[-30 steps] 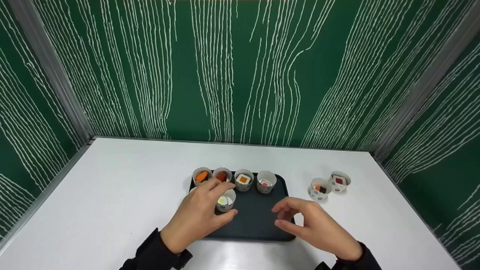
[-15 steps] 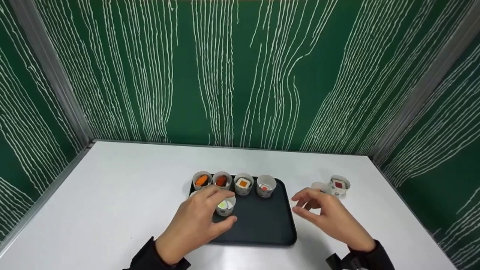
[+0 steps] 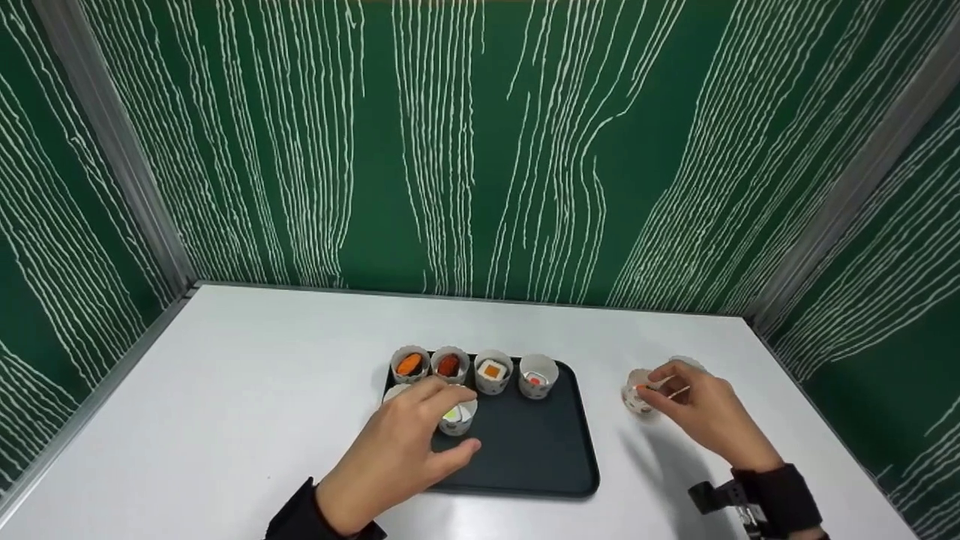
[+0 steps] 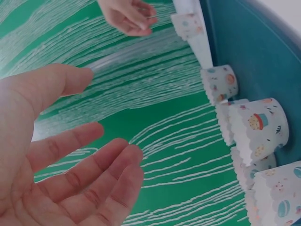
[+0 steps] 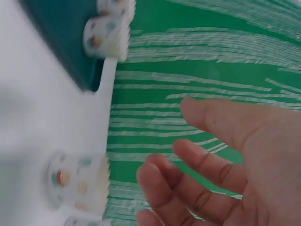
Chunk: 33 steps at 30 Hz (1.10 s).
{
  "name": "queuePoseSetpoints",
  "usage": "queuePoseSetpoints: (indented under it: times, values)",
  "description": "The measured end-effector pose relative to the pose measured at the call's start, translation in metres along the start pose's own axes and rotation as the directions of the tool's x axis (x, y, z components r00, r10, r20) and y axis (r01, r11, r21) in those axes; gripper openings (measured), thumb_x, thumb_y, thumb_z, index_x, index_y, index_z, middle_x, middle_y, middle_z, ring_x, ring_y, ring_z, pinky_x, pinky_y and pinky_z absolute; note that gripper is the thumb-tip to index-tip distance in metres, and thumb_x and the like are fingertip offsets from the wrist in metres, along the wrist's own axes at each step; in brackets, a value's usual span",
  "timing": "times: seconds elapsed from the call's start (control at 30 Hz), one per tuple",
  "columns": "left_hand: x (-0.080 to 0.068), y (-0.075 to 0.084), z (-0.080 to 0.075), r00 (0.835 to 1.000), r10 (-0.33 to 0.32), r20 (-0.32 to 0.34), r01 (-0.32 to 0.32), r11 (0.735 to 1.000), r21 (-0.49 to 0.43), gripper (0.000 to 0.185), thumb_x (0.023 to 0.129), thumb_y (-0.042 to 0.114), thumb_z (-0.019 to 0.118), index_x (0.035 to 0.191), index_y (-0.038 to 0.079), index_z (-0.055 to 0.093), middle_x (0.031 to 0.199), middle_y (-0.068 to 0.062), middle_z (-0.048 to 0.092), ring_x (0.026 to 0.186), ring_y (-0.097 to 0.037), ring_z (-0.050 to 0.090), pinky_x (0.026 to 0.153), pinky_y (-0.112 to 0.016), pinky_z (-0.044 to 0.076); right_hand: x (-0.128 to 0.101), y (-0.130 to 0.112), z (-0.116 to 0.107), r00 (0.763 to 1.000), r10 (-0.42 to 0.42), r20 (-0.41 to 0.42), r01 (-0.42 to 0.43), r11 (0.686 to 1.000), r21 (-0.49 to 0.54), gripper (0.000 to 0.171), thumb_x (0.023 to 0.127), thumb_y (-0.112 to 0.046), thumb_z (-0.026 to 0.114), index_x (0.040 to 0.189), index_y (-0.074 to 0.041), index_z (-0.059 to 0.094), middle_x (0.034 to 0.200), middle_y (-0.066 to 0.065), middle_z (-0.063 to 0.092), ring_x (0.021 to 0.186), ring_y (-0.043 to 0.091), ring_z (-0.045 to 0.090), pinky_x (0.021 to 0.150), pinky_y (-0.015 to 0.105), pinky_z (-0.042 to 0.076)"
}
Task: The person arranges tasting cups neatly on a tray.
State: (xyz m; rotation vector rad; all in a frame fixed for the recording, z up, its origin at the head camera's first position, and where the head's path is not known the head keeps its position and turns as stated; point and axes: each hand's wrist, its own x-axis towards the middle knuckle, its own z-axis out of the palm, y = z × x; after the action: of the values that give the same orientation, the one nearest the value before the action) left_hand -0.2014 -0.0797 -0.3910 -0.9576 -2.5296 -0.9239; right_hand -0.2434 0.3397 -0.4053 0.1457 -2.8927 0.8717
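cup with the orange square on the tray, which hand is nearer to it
Left. The left hand is close by, on the near left side of the cup; the right hand is farther off, beyond the right edge of the tray.

No text, label, brand or number can be read in any of the three views; in the left wrist view, a white paper cup (image 4: 261, 132) carries printed pictures, a small cupcake motif (image 4: 258, 121) in a blue case among them, and shows no legible lettering; in the right wrist view, the lower patterned cup (image 5: 77, 183) bears coloured prints too blurred to make out; the white lines (image 3: 450, 150) on the green wall (image 3: 371, 187) form no readable characters.
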Motion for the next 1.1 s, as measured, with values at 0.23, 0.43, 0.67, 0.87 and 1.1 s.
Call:
queuePoseSetpoints:
  times: [0.23, 0.43, 0.67, 0.87, 1.1]
  values:
    - [0.002, 0.001, 0.004, 0.999, 0.020, 0.042, -0.018, 0.999, -0.043, 0.043, 0.098, 0.030, 0.081, 0.136, 0.013, 0.070, 0.123, -0.002, 0.071, 0.111, -0.020, 0.070, 0.095, -0.040, 0.060, 0.007, 0.031, -0.008, 0.994, 0.097, 0.053, -0.092, 0.992, -0.091, 0.057, 0.100, -0.041, 0.076, 0.129, 0.007, 0.064, 0.101, 0.014, 0.078, 0.093, 0.025, 0.073, 0.070, 0.034, 0.052]
    - [0.001, 0.000, 0.003, 0.999, 0.024, 0.045, -0.023, 0.999, -0.042, 0.043, 0.098, 0.029, 0.081, 0.135, 0.013, 0.070, 0.122, -0.002, 0.071, 0.109, -0.020, 0.071, 0.093, -0.039, 0.060, 0.016, 0.042, -0.002, 0.981, 0.171, 0.096, -0.160, 0.981, -0.112, 0.073, 0.098, -0.052, 0.075, 0.133, 0.011, 0.059, 0.102, 0.017, 0.075, 0.090, 0.025, 0.068, 0.070, 0.035, 0.051]
    - [0.001, 0.000, 0.002, 0.999, 0.030, 0.040, -0.029, 0.999, -0.031, 0.042, 0.097, 0.028, 0.082, 0.134, 0.012, 0.070, 0.120, -0.002, 0.071, 0.105, -0.018, 0.070, 0.090, -0.037, 0.059, 0.025, 0.042, 0.011, 0.974, 0.197, 0.110, -0.184, 0.976, -0.116, 0.062, 0.093, -0.055, 0.079, 0.116, 0.002, 0.067, 0.094, 0.009, 0.073, 0.083, 0.021, 0.063, 0.068, 0.034, 0.045]
    - [0.002, -0.001, 0.002, 0.999, 0.030, 0.045, -0.029, 0.999, -0.023, 0.042, 0.097, 0.029, 0.082, 0.134, 0.013, 0.070, 0.118, -0.001, 0.071, 0.103, -0.017, 0.069, 0.089, -0.037, 0.059, 0.032, 0.041, 0.020, 0.973, 0.207, 0.102, -0.196, 0.975, -0.105, 0.074, 0.094, -0.058, 0.077, 0.124, 0.008, 0.061, 0.090, 0.013, 0.069, 0.086, 0.029, 0.063, 0.075, 0.042, 0.050]
    - [0.002, -0.002, 0.001, 0.999, 0.024, 0.048, -0.024, 1.000, -0.017, 0.042, 0.097, 0.029, 0.082, 0.134, 0.013, 0.070, 0.119, -0.002, 0.071, 0.104, -0.017, 0.069, 0.090, -0.038, 0.059, 0.038, 0.040, 0.027, 0.964, 0.241, 0.112, -0.232, 0.969, -0.085, 0.089, 0.095, -0.058, 0.077, 0.139, 0.015, 0.051, 0.099, 0.019, 0.068, 0.093, 0.031, 0.062, 0.082, 0.046, 0.052]
